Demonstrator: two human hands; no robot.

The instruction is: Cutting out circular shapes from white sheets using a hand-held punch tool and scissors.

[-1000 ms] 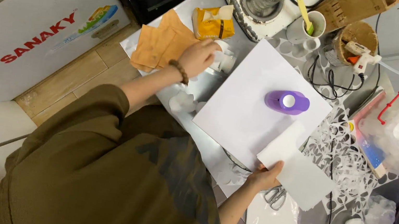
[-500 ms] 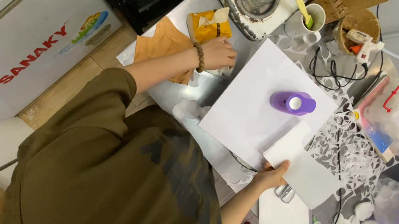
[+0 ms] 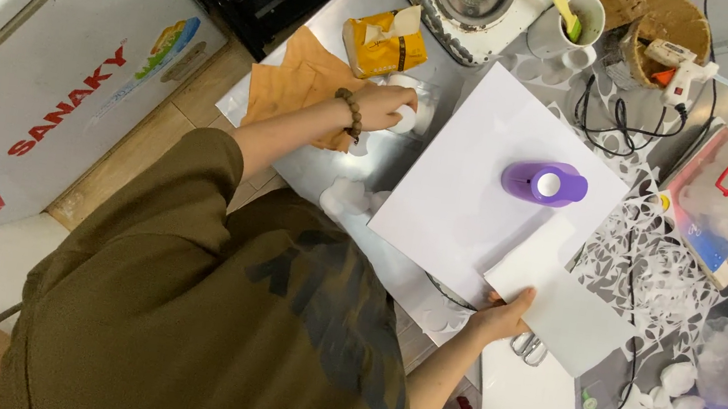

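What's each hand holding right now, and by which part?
Right hand pinches the small white sheet at its near edge, thumb on top. Left hand rests on a small white round piece; whether it grips it cannot be told.

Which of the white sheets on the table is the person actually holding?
The small white sheet near the scissors, gripped at its edge by one hand. The large sheet lies flat under the purple punch, and the other hand is off it.
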